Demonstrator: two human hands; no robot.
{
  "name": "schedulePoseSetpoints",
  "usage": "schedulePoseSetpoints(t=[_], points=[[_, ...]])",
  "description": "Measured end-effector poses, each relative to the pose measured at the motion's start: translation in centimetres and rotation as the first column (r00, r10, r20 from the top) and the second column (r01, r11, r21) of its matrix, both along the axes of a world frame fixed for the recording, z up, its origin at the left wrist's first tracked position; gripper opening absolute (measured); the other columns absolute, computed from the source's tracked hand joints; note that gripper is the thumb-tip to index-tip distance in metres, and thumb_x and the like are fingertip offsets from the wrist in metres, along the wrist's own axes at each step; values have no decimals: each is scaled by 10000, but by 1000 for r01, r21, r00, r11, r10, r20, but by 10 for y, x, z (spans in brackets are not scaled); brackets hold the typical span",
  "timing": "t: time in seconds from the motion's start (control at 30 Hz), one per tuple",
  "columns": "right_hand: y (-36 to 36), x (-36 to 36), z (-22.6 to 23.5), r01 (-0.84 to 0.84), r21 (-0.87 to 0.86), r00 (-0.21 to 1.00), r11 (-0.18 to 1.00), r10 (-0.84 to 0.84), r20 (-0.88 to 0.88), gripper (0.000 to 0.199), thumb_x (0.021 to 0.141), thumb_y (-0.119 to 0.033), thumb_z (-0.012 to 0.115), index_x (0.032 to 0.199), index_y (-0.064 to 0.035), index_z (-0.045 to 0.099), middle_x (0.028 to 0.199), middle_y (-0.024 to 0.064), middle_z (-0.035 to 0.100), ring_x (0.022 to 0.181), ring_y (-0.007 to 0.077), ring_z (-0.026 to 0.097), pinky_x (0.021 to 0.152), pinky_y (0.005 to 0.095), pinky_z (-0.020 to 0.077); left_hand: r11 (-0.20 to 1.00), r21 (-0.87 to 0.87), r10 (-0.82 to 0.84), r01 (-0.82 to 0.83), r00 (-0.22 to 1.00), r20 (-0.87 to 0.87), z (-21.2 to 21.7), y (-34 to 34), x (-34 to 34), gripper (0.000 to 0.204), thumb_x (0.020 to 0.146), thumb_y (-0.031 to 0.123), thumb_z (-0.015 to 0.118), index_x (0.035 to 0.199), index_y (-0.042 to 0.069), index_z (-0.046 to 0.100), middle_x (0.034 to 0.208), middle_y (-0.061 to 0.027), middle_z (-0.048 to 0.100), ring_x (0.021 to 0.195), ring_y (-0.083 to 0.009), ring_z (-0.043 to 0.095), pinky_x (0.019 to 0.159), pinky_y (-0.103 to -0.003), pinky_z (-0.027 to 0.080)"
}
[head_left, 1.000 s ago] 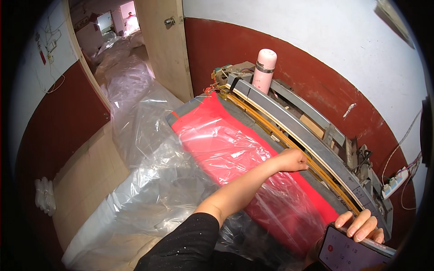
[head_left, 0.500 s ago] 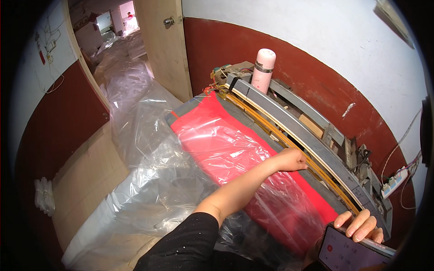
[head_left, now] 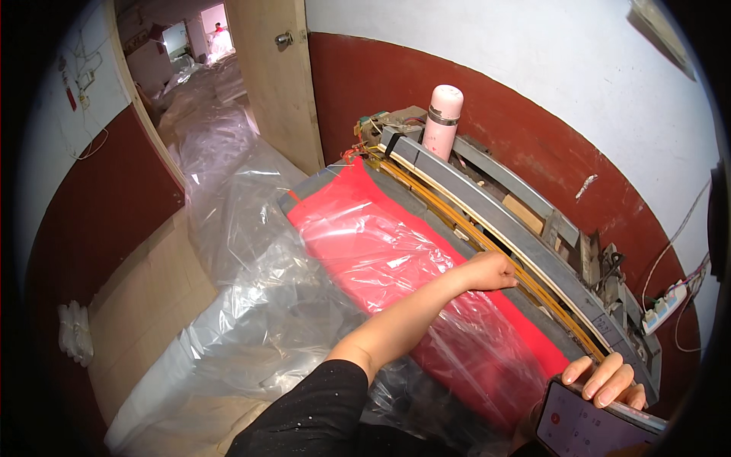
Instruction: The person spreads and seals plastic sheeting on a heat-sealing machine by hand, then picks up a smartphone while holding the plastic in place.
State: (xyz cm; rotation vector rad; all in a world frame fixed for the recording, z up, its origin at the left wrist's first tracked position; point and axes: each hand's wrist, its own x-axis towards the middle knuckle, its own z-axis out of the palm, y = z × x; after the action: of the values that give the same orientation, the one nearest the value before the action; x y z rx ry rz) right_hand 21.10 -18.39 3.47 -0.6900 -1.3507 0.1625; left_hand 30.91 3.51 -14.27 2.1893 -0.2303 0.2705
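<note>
My left hand (head_left: 489, 271) is curled closed at the far edge of a red sheet (head_left: 365, 188), beside the yellow strips of a long grey machine (head_left: 487, 199). Whatever its fingers may pinch is hidden. Clear plastic film (head_left: 403, 255) lies wrinkled over the red sheet and under my left forearm. At the lower right, my right hand (head_left: 609, 381) grips a smartphone (head_left: 582, 423) by its upper edge, with the lit screen facing up toward me. The phone's lower part runs out of the picture.
A pink thermos (head_left: 443, 122) stands upright on the machine's far side. Heaped clear plastic (head_left: 251, 228) trails left and back through the doorway, beside an open wooden door (head_left: 274, 84). A white power strip (head_left: 664, 307) with cords hangs at the right. Rolled plastic (head_left: 75, 333) lies far left.
</note>
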Motion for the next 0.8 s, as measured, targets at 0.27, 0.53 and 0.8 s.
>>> schedulePoseSetpoints(t=[0.27, 0.53, 0.8], points=[[0, 1, -1, -1, 9, 1000, 1000, 1, -1, 384, 930, -372, 328, 1166, -128, 508, 866, 97, 501, 839, 211, 453, 712, 463, 441, 1000, -12, -14, 14, 1000, 18, 0, 0, 0, 325, 756, 269, 632, 578, 28, 506, 550, -122, 504, 553, -285, 527, 518, -390, 387], [1, 1, -4, -5, 13, 1000, 1000, 5, 3, 355, 939, -343, 330, 1166, -134, 508, 868, 97, 503, 832, 206, 457, 711, 461, 442, 1000, 6, -13, 13, 1000, 21, 3, 1, -2, 316, 772, 259, 611, 582, 27, 509, 556, -122, 507, 536, -277, 513, 525, -379, 389], [-1, 4, -2, -24, -8, 999, 1000, 25, 20, 374, 942, -354, 310, 1174, -130, 499, 869, 103, 500, 834, 216, 453, 708, 469, 438, 1000, 7, -13, 13, 1000, -7, 3, 0, -2, 331, 773, 259, 612, 570, 24, 495, 549, -118, 503, 535, -276, 512, 525, -379, 389]])
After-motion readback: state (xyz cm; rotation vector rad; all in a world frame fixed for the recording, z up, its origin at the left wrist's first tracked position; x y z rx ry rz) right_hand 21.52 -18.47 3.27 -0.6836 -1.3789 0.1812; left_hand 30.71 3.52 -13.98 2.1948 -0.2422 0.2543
